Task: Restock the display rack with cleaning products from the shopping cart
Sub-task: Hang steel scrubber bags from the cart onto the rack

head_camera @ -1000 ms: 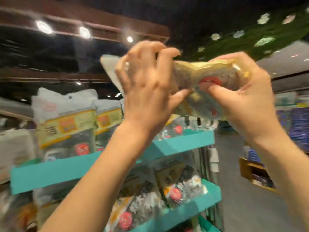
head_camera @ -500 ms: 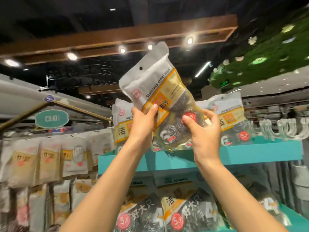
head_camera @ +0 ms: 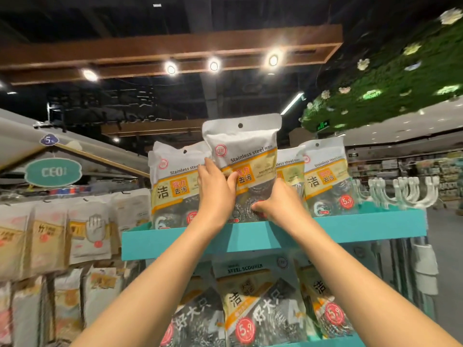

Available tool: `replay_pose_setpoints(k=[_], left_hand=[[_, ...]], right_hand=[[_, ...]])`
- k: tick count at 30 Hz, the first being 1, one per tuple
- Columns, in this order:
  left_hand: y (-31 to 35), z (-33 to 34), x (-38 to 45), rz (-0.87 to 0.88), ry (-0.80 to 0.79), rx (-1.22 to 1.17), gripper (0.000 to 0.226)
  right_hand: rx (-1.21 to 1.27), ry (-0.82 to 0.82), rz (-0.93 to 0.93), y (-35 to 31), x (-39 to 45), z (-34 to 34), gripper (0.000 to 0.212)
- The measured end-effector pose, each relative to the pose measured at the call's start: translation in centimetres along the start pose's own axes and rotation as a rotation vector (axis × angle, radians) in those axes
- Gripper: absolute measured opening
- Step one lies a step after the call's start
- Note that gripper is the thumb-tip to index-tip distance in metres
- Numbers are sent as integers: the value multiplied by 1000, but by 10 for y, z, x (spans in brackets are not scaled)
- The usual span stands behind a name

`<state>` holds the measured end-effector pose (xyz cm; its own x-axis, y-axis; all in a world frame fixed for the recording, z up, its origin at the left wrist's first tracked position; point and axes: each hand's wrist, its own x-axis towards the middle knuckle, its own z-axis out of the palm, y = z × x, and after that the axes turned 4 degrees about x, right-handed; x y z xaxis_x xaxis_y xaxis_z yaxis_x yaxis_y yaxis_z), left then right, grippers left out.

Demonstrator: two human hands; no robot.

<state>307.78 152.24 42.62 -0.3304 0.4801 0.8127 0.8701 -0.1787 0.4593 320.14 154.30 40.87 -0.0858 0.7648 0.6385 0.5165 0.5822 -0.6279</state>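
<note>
The big teal rack fills the middle of the view. Its top shelf has a tall front edge, and bags stand behind that edge in a row. There is open air above the bags, up to the dark ceiling and the wooden beam with round lights. To the right of the rack the floor is open, and far shelves show beyond it. To the left, a wall of hanging bags sits close beside the rack.

On the top shelf, white hooks lie at the right end. A bag stands at the left end and another bag stands to the right. The lower shelf holds dark scrubber bags with red price dots.

The scrubber bag being put away is upright, in the middle of the top shelf, between the other bags. Its bottom is down at the shelf's front edge, and its top pokes up higher than the rest.

The left hand grips the bag's left side, thumb on the front. The right hand pinches the bag's lower right corner.
</note>
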Motion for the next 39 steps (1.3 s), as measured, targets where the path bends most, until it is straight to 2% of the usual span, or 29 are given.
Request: replay_pose_setpoints(k=[2, 8, 13, 18, 23, 26, 29, 34, 39], left_hand=[[-2, 1, -1, -10, -22, 76, 62], [-5, -3, 4, -36, -104, 240, 62], [-12, -6, 4, -46, -291, 403, 68], [-23, -6, 9, -4, -298, 400, 87], [-29, -3, 15, 34, -366, 420, 72], [-28, -3, 17, 54, -412, 423, 63], [-30, -4, 19, 37, -439, 405, 64], [-31, -6, 16, 39, -420, 366, 63], [-22, -20, 6, 85, -343, 347, 25]], right_hand=[[-82, -33, 32, -2, 1, 1, 49], [-167, -122, 118, -4, 18, 8, 82], [-234, -148, 103, -5, 32, 19, 72], [-221, -200, 11, -8, 42, 27, 90], [-325, -304, 49, -8, 48, 31, 63], [-397, -332, 98, -10, 49, 31, 69], [-445, -294, 114, -12, 46, 30, 73], [-454, -305, 84, -10, 41, 25, 46], [-418, -178, 37, -10, 35, 18, 29]])
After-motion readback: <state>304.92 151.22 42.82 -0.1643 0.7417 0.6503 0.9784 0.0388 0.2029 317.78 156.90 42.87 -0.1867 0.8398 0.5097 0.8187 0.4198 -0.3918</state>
